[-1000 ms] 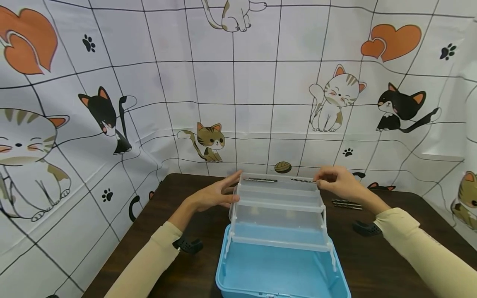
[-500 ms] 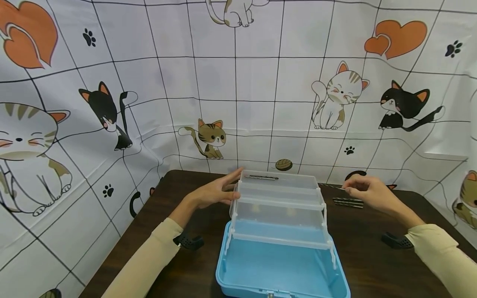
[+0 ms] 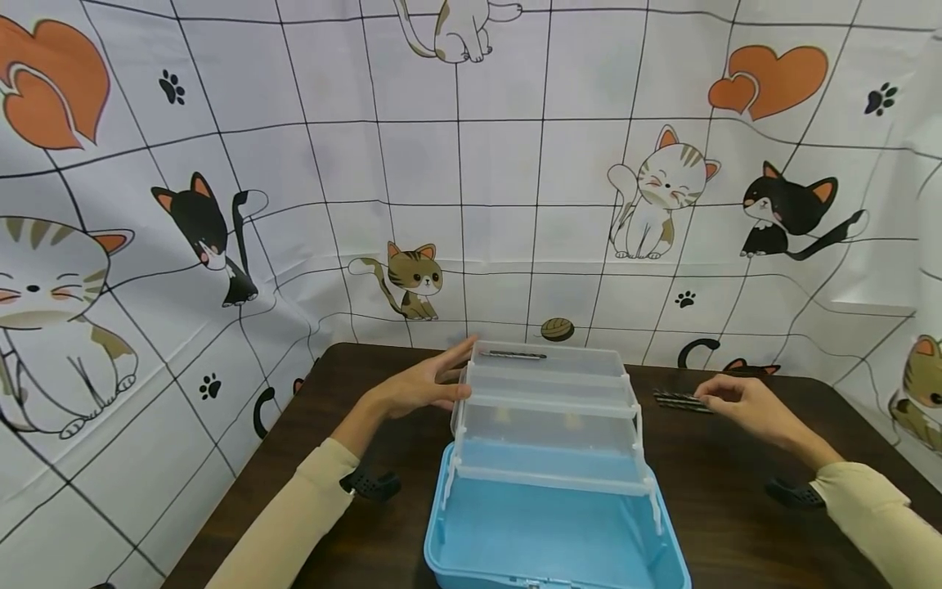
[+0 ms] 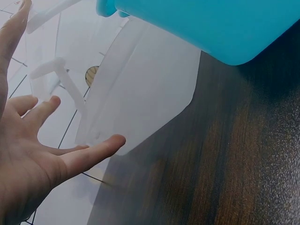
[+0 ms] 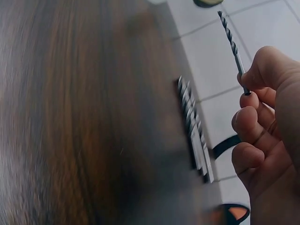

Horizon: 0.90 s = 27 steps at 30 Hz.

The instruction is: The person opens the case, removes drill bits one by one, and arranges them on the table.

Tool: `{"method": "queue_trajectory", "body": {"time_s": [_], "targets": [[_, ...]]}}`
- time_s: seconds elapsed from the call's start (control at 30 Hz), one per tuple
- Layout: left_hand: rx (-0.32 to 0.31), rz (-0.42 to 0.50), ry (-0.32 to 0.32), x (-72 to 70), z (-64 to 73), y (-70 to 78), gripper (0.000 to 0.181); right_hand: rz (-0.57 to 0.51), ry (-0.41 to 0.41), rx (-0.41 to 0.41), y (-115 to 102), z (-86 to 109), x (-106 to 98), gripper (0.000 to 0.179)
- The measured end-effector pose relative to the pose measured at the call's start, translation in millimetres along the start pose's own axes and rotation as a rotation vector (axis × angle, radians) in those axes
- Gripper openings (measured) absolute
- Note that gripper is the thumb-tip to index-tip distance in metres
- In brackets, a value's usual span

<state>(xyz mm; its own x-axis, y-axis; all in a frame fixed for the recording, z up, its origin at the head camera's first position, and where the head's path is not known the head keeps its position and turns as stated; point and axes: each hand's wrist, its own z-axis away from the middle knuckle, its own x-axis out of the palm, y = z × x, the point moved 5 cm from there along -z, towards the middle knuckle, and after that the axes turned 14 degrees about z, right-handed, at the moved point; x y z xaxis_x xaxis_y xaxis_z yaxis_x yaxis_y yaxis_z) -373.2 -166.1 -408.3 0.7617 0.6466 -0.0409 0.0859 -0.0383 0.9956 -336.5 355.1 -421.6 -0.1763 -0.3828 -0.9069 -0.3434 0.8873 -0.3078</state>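
Observation:
A blue toolbox (image 3: 548, 523) stands open on the table, its clear stepped trays (image 3: 552, 421) raised at the back. One drill bit (image 3: 513, 355) lies in the topmost tray. With fingers spread, my left hand (image 3: 415, 384) is at the left side of the trays. In the left wrist view its thumb lies against or close to the clear plastic lid (image 4: 145, 84). My right hand (image 3: 751, 409) pinches a drill bit (image 5: 233, 44) by its shank end between thumb and fingertips. Several drill bits (image 5: 194, 131) lie side by side on the table just beyond this hand.
The dark wooden table (image 3: 368, 523) carries the toolbox. Behind it hangs a white sheet (image 3: 500, 164) with a grid and printed cats. A dark band (image 3: 371, 484) is on each wrist, below yellow sleeves.
My right hand has carried a drill bit from the right end of the top tray rightward, then down beside the bits on the table. The left hand has stayed in place.

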Motion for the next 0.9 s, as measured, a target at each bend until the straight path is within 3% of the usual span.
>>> {"method": "queue_trajectory", "body": {"time_s": [0.43,0.9], "targets": [[0.001,-0.008,0.003,0.6,-0.4,-1.1,0.107,0.028,-0.011,0.0,35.1,4.6,21.7,0.007],[0.007,0.001,0.001,1.5,-0.2,0.0,0.109,0.063,0.01,0.013,41.4,8.7,26.2,0.007]]}}
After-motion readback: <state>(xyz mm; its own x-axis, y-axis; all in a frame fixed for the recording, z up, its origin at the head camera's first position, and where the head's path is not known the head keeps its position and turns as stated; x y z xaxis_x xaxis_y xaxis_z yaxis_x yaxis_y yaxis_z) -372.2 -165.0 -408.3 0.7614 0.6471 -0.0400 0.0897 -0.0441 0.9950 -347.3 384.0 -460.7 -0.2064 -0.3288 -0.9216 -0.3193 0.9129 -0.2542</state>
